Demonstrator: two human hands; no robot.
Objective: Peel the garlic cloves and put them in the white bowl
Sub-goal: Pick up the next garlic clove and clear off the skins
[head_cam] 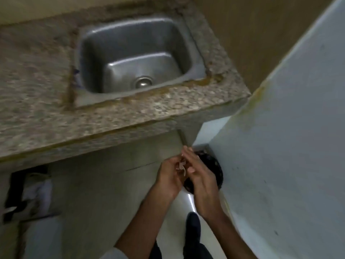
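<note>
**Entry: hands over the basket, garlic skin between them**

Frame was motion-blurred, so fine detail was poor.

Both hands were held low, below the worktop edge and near the right wall [280, 156]. My left hand [169, 176] and right hand [202, 177] were together, touching at the fingers.

Left hand: fingers [175, 162] were curled in toward the palm, closed on a few thin pale pieces of garlic skin [182, 166]. One curled strip hung down between the two hands.

Right hand: fingers [188, 156] were fairly straight and close together, pointing away and to the left, and laid against the left fingers and the skin. They gripped nothing that I could see.

I could not tell whether a clove sat among the skin; the blur hid it.

The garlic skin was above the near-left rim of a black perforated basket [214, 165]. The basket stood on the floor [173, 227] in the corner, against the wall, and my right hand covered part of it.

Surroundings:
- Speckled stone worktop [37, 90] ran across the far side.
- A steel sink [93, 53] was set in it, with a round drain [142, 82] at the bottom.
- Plain cupboard front [102, 184] sat below the worktop, with a dark opening [16, 193] at its left end holding something pale and crumpled.
- A dark shoe [193, 221] showed on the floor, near and just under my right wrist.
</note>
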